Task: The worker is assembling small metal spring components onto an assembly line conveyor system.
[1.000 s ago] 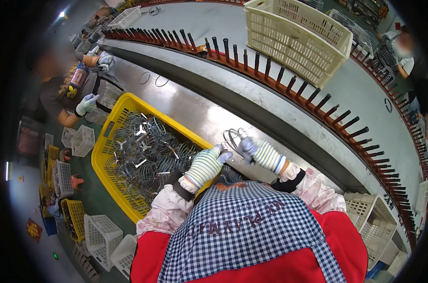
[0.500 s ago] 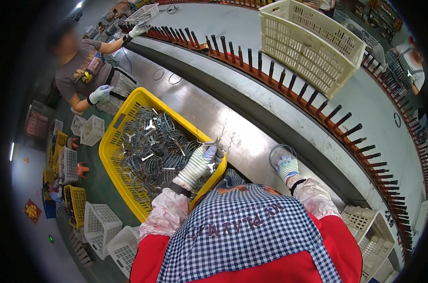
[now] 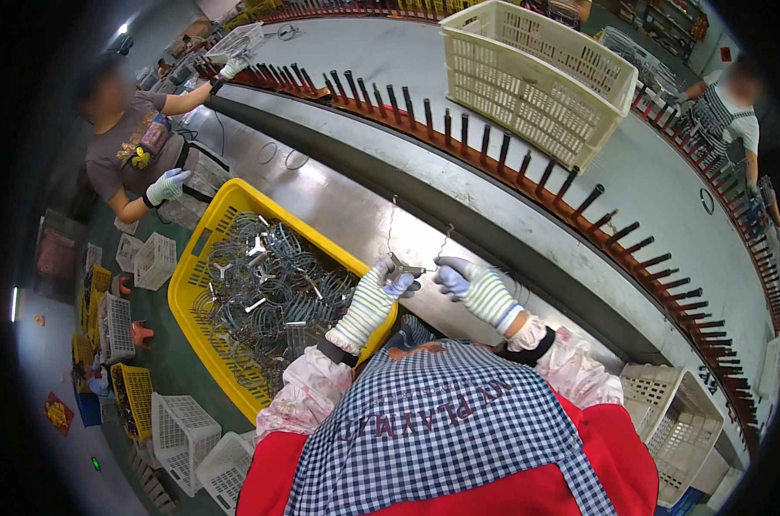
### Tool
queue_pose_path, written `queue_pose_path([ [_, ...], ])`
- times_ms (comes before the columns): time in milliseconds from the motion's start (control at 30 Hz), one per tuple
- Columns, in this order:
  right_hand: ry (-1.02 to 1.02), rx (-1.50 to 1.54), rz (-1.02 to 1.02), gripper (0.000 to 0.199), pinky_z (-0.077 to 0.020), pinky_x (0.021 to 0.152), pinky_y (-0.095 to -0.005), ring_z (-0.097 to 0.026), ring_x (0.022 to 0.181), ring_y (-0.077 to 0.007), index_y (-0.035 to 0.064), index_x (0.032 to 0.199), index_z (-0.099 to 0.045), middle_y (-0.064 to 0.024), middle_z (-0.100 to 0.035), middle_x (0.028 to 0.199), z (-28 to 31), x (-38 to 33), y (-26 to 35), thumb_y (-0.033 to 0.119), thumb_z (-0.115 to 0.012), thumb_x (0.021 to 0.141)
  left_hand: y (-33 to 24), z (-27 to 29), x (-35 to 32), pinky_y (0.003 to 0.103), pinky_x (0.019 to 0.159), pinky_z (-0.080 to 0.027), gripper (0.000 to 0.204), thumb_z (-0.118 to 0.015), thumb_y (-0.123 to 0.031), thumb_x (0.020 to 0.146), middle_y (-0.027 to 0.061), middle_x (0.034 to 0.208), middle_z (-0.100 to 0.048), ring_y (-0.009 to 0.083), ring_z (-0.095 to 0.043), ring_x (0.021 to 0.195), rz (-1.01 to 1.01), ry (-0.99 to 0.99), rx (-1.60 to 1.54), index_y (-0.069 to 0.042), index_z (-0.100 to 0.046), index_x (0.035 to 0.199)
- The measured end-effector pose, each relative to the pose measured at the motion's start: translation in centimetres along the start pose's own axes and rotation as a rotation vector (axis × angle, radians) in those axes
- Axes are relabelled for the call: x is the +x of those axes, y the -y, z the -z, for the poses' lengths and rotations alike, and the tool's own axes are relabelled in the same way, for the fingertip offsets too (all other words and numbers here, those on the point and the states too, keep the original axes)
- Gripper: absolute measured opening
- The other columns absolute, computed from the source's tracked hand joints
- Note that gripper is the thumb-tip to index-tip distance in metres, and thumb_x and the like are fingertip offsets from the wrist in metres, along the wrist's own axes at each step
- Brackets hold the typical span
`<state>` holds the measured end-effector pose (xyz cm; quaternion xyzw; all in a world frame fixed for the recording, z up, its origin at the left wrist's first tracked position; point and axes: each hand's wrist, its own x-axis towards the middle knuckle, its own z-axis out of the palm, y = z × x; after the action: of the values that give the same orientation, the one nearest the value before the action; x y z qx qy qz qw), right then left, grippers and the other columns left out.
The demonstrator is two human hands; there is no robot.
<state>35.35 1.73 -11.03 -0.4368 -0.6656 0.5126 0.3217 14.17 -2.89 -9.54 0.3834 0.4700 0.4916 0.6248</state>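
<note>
Closer to the left hand (image 3: 371,299), the right hand (image 3: 483,294) has been brought since the earlier frame. From the head view, a metal bracket (image 3: 404,268) is gripped by the left; whether the bent wire (image 3: 445,244) at one o'clock is pinched by the right cannot be told. Wrists are best kept steady.

A shiny metal bench (image 3: 342,193) carries two thin wire rings (image 3: 297,160) lying near each other toward its far left end; whether the yellow crate (image 3: 274,209) at its near edge rests on it is unclear. Beyond, a pale grey table (image 3: 373,52) bears a large cream crate (image 3: 527,90) and, well apart, a dark ring (image 3: 706,201). On the green floor (image 3: 168,335) stands an orange stool (image 3: 142,334).
</note>
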Motion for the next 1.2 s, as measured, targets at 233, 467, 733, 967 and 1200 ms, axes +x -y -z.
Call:
queue_pose_path([
  [233, -0.064, 0.086, -0.096, 0.027, -0.0515, 0.071, -0.0273, -0.064, 0.076, -0.0127, 0.0023, 0.109, -0.070, -0.0085, -0.071, 0.087, 0.2, 0.9, 4.0, 0.025, -0.062, 0.096, -0.5, 0.3, 0.1, 0.030, 0.087, -0.049, 0.028, -0.063, -0.018, 0.093, 0.0102, 0.107, -0.065, 0.0164, -0.063, 0.096, 0.018, 0.193, -0.262, -0.002, -0.058, 0.116],
  [467, -0.118, 0.426, -0.180, 0.027, -0.0526, 0.074, -0.0244, -0.065, 0.078, -0.0113, 0.0014, 0.111, -0.069, -0.0053, -0.071, 0.093, -0.8, 0.3, 3.8, 0.022, -0.063, 0.096, -0.9, -2.3, -0.9, 0.023, 0.082, -0.044, 0.023, -0.059, -0.023, 0.097, 0.0008, 0.094, -0.064, 0.0080, -0.055, 0.089, 0.112, 0.051, -0.008, -0.002, -0.065, 0.106],
  [733, -0.231, 0.497, -0.096, 0.041, -0.0545, 0.082, -0.0292, -0.066, 0.089, -0.0167, -0.0028, 0.108, -0.067, -0.0112, -0.070, 0.096, -1.9, -0.1, 4.5, 0.036, -0.059, 0.097, -2.2, -3.2, -1.2, 0.024, 0.071, -0.047, 0.022, -0.056, -0.020, 0.099, 0.0008, 0.085, -0.065, 0.0068, -0.056, 0.077, -0.132, -0.009, 0.223, -0.001, -0.066, 0.096],
  [967, -0.118, 0.934, -0.347, 0.049, -0.0575, 0.084, -0.0391, -0.068, 0.090, -0.0270, -0.0036, 0.107, -0.061, -0.0191, -0.068, 0.101, -0.9, -0.9, 6.0, 0.044, -0.058, 0.095, -1.9, -3.7, -1.9, 0.024, 0.071, -0.044, 0.028, -0.054, -0.028, 0.099, 0.0035, 0.086, -0.066, 0.0081, -0.054, 0.077, -0.013, -0.021, 0.012, -0.002, -0.066, 0.099],
  [1200, -0.042, 1.143, -0.471, 0.052, -0.0553, 0.089, -0.0452, -0.066, 0.095, -0.0302, -0.0031, 0.112, -0.057, -0.0212, -0.064, 0.108, -0.1, -1.1, 6.2, 0.046, -0.059, 0.094, -0.9, -3.3, -1.9, 0.022, 0.070, -0.049, 0.021, -0.057, -0.018, 0.098, 0.0014, 0.090, -0.066, 0.0067, -0.058, 0.081, -0.052, 0.001, -0.042, 0.000, -0.065, 0.102],
])
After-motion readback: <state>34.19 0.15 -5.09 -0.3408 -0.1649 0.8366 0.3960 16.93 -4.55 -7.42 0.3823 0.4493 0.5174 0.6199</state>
